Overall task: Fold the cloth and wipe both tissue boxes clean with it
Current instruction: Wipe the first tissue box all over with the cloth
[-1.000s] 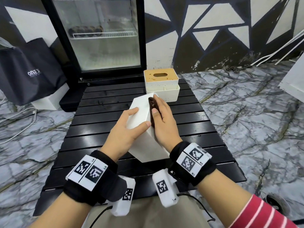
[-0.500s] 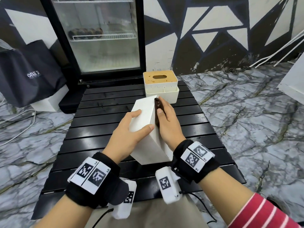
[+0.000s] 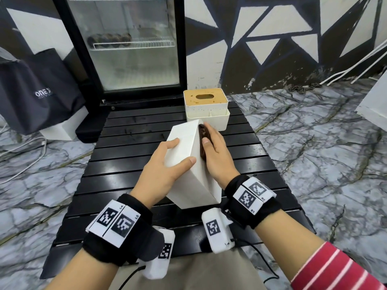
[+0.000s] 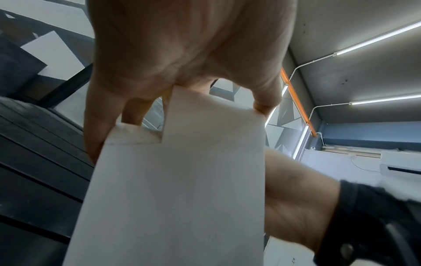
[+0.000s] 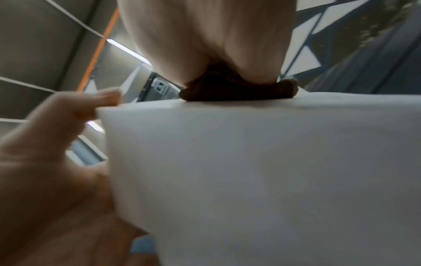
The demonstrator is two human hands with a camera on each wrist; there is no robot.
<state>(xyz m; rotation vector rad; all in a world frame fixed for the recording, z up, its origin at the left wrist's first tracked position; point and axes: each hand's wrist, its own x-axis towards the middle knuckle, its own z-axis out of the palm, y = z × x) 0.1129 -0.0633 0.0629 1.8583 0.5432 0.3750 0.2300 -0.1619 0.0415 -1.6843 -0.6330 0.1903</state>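
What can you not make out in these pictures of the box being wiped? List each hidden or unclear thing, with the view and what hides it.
- Cloth: mostly covered by the right hand in head and right wrist views.
- White tissue box: the face being wiped is turned away in the head view; its opening is unseen.
- Second tissue box: the lifted box hides its lower front.
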